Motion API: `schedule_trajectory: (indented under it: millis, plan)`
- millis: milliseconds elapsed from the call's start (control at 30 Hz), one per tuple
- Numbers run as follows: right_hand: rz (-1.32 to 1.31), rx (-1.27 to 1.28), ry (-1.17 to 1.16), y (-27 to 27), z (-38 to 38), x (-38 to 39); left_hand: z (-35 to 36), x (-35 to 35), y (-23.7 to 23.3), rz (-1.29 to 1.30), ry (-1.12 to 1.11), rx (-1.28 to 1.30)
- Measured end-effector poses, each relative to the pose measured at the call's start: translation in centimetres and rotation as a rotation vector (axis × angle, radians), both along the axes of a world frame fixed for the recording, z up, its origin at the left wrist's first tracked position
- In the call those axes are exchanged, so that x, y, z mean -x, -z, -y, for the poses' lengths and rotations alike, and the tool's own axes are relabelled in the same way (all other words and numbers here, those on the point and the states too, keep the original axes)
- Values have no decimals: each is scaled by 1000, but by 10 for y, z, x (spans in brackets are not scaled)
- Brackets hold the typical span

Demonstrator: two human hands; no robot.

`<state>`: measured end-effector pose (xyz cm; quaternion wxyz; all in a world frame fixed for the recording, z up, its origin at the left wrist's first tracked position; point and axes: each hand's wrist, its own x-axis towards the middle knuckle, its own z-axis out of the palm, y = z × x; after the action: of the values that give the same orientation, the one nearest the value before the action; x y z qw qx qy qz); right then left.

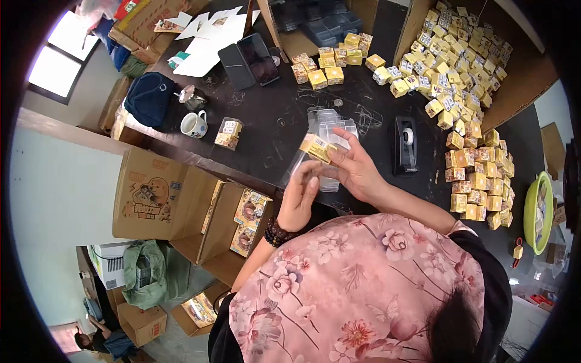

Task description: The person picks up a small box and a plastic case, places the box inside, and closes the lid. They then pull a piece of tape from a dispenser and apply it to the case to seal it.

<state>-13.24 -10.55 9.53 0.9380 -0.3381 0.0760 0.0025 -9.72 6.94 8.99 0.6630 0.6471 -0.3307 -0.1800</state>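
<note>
A small yellow printed box (316, 147) with a barcode label is held between the thumb and fingers of my right hand (358, 172). Just below it, my left hand (298, 196) has its fingers curled up close to the box's lower end. Clear plastic shows beside those fingers, but I cannot make out what they grip. Under and behind both hands, clear plastic packaging (327, 118) lies on the dark table (254, 145). To the right stands a black tape dispenser (404, 148). A short stack of small boxes (229, 133) sits to the left.
Rows of yellow boxes (481, 178) stand at the right, below a tipped carton (520, 85) spilling many more. Further back are another box group (327, 66) and a phone in a case (257, 60). A mug (193, 124) and green basin (537, 212) flank the work area.
</note>
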Motion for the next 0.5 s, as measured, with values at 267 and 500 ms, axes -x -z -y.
schedule_trajectory:
  millis: [267, 500]
  plan:
    - [305, 692, -63, -4, 16, 5, -8, -3, -26, 14, -205, -38]
    - [437, 797, -28, -7, 15, 6, -5, -16, -25, -237, 69, 119]
